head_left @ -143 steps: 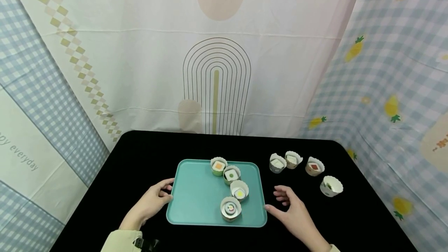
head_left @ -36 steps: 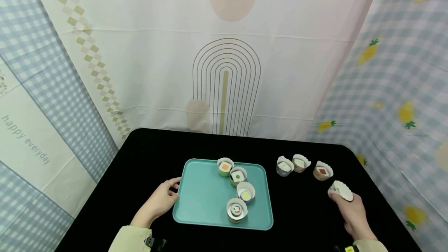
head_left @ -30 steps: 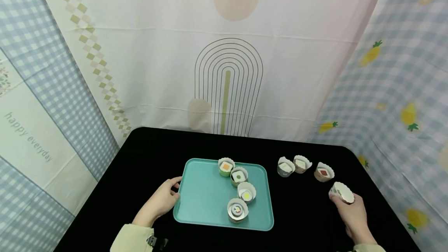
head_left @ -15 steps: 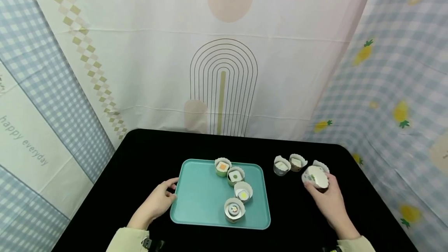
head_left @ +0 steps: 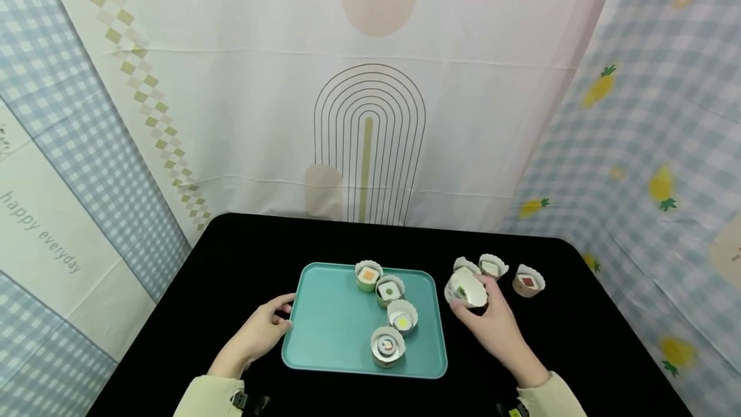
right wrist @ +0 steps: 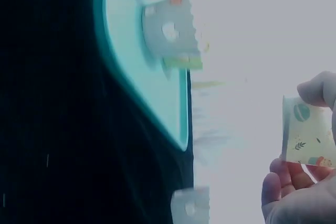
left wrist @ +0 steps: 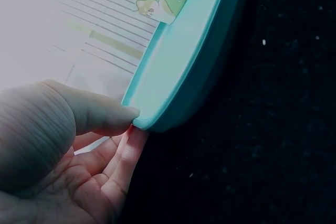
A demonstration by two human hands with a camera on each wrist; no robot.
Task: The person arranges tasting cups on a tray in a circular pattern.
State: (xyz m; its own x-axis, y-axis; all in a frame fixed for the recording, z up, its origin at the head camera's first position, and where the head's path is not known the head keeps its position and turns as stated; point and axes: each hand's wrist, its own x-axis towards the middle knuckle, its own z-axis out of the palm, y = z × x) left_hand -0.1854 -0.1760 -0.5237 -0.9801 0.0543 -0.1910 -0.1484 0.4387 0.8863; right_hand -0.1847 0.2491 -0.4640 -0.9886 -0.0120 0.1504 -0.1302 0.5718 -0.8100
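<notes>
My left hand [head_left: 251,336] is at the left edge of a teal tray [head_left: 327,333]; in the left wrist view, its thumb and a finger pinch the rim [left wrist: 146,121]. Several paper baking cups stand on the tray's right half, among them one with an orange-topped piece [head_left: 368,283] and one with a round piece [head_left: 386,356]. My right hand [head_left: 494,330] grips a white patterned paper baking cup [head_left: 463,288] just right of the tray, above the table. Something green shows inside it. The right wrist view shows this cup [right wrist: 310,135] between thumb and fingers.
Behind the held cup, a grey paper cup [head_left: 465,265] is partly hidden. Another cup [head_left: 492,267] stands beside it, and one with a red-topped piece [head_left: 528,280] is farther right. The black table [head_left: 260,250] ends at a hanging cloth [head_left: 260,114].
My right hand first reached right and took hold of the rightmost paper baking cup. It has since carried the cup left, past the red-topped one, toward the tray. The left hand keeps its place.
</notes>
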